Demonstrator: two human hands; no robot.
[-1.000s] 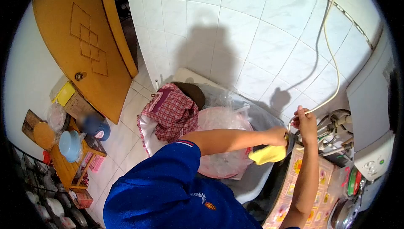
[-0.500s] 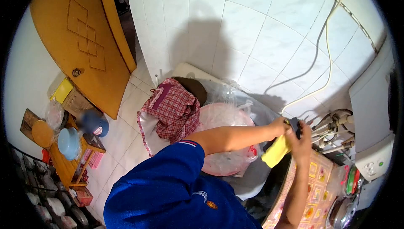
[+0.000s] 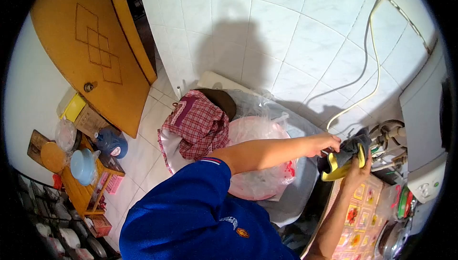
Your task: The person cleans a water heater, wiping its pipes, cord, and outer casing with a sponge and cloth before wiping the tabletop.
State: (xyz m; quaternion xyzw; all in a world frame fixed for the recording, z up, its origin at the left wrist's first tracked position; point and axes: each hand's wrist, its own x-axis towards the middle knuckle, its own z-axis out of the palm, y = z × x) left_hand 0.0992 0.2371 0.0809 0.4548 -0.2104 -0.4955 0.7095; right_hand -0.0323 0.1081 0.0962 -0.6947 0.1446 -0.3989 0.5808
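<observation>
A dark grey and yellow cloth [image 3: 350,153] hangs between my two hands, over the right end of the grey tub. My left hand [image 3: 325,144] is closed at the cloth's left side, near the end of a white cable [image 3: 378,64] that runs down the tiled wall. From below, my right hand [image 3: 358,169] grips the yellow edge of the cloth. Where the cable's lower end goes behind my left hand cannot be made out.
The grey tub [image 3: 305,183] holds a pink basin [image 3: 257,194] with clear plastic bags. Red checked fabric [image 3: 200,126] lies at its left. Pipes [image 3: 389,138] and a patterned tablecloth [image 3: 360,212] are at right. A wooden door [image 3: 90,45] and blue bowl [image 3: 82,167] are at left.
Both hands have moved right with the cloth. My right hand has left the cable and now holds the cloth from below. More of the dark grey side shows.
</observation>
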